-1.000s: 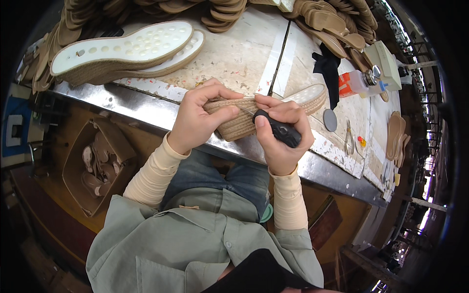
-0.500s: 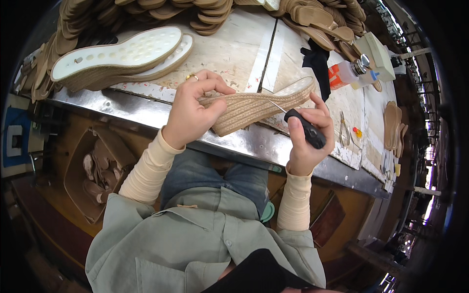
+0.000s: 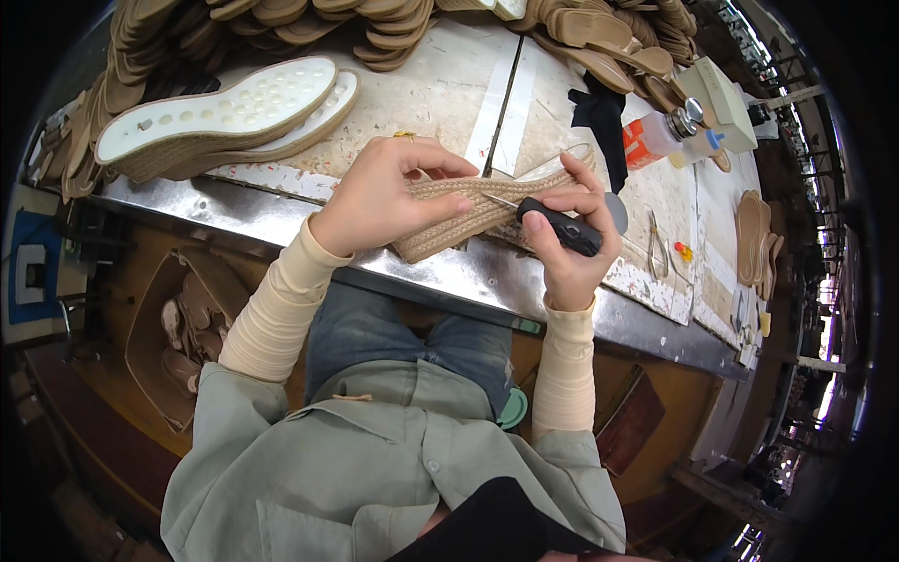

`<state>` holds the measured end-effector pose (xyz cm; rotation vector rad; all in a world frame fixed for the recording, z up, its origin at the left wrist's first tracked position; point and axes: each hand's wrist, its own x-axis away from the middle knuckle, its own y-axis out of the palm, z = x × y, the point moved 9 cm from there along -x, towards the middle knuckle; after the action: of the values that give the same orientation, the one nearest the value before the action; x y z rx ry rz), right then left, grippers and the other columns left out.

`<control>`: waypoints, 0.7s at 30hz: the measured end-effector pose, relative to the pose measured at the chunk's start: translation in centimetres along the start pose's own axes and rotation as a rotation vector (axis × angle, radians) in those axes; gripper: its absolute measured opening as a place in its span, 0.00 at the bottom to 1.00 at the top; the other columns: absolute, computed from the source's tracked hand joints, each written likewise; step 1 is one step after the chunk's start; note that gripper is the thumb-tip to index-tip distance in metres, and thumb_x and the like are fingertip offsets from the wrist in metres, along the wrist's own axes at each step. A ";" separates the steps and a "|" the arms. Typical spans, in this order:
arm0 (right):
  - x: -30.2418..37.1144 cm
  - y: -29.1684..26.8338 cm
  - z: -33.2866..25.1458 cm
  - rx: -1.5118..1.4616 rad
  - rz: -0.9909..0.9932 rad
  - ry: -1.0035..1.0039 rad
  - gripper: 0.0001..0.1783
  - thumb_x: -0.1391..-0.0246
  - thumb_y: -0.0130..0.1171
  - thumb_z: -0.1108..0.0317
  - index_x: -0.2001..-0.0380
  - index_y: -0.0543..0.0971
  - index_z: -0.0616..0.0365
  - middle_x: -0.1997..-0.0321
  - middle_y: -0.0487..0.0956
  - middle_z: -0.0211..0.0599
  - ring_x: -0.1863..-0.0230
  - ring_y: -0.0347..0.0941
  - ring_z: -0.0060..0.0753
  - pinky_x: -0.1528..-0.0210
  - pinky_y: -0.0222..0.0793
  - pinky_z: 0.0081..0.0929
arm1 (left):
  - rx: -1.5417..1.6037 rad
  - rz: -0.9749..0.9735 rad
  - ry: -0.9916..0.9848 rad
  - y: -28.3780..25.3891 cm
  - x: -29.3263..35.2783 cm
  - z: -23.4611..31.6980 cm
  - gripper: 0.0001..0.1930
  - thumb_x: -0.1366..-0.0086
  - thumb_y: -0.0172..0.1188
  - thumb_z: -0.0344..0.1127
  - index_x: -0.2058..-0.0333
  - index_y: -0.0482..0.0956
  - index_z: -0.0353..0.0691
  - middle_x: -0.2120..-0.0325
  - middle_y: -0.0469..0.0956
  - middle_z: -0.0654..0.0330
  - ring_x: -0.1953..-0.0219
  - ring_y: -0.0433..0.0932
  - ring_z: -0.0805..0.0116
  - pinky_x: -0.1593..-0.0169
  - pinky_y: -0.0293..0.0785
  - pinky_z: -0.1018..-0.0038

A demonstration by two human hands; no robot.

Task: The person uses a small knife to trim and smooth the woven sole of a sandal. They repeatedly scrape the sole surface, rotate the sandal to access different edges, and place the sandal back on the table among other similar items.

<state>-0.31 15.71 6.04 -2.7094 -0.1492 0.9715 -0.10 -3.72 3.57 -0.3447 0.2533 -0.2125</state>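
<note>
My left hand point(image 3: 389, 192) grips a tan woven rope-edged shoe sole point(image 3: 448, 225), held on its side over the metal front edge of the workbench point(image 3: 468, 272). My right hand point(image 3: 571, 239) holds a black-handled tool point(image 3: 560, 227), whose thin metal tip touches the sole's woven side near my left thumb. My right index finger rests on the far end of the sole.
Two white soles with rope edging point(image 3: 220, 117) lie at the left of the bench. Piles of tan insoles point(image 3: 309, 19) line the back. An orange-and-clear bottle point(image 3: 660, 136), a black cloth point(image 3: 599, 112), small pliers point(image 3: 658, 248) and a pale box point(image 3: 721, 94) sit to the right. A cardboard box of soles point(image 3: 183, 328) stands below left.
The sole has been turned and stretched out lengthwise between my hands. My right hand has shifted right and lower with the tool, its tip now against the sole's side.
</note>
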 end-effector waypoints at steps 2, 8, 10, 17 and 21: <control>-0.3 0.0 0.2 -0.002 0.000 -0.010 0.10 0.61 0.71 0.74 0.73 0.81 0.57 0.68 0.83 0.36 0.39 0.68 0.49 0.36 0.58 0.45 | -0.053 0.014 0.036 0.0 -0.2 0.3 0.15 0.45 0.68 0.34 0.59 0.85 0.35 0.66 0.82 0.57 0.64 0.79 0.69 0.57 0.72 0.75; -0.3 0.0 0.3 0.036 -0.025 -0.037 0.11 0.63 0.72 0.74 0.73 0.81 0.56 0.68 0.83 0.34 0.40 0.68 0.48 0.37 0.57 0.45 | -0.081 -0.045 0.005 0.7 -1.2 1.0 0.13 0.45 0.66 0.31 0.60 0.85 0.35 0.66 0.82 0.59 0.60 0.79 0.68 0.54 0.71 0.74; -0.3 0.1 0.3 0.052 -0.031 -0.051 0.12 0.64 0.73 0.73 0.73 0.81 0.56 0.68 0.83 0.34 0.40 0.68 0.47 0.37 0.57 0.45 | -0.046 -0.064 -0.027 0.8 -1.3 0.7 0.13 0.45 0.66 0.30 0.60 0.85 0.35 0.66 0.82 0.59 0.59 0.78 0.68 0.52 0.71 0.73; -0.4 0.3 -0.1 0.059 0.011 -0.053 0.11 0.63 0.72 0.73 0.76 0.79 0.56 0.70 0.82 0.33 0.43 0.69 0.45 0.39 0.57 0.43 | 0.059 -0.039 0.038 0.9 -1.2 0.4 0.13 0.46 0.67 0.30 0.61 0.84 0.34 0.64 0.82 0.59 0.60 0.77 0.70 0.54 0.70 0.75; -0.2 0.3 0.4 0.022 0.090 0.001 0.11 0.63 0.72 0.73 0.76 0.78 0.57 0.69 0.81 0.36 0.45 0.71 0.44 0.40 0.58 0.41 | 0.004 -0.015 0.005 1.0 -1.2 0.2 0.12 0.46 0.68 0.31 0.63 0.85 0.34 0.64 0.82 0.60 0.61 0.77 0.72 0.56 0.69 0.76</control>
<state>-0.73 15.53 5.75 -2.7166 -0.0159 0.9908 -1.05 -2.49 3.62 -0.3427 0.2558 -0.2284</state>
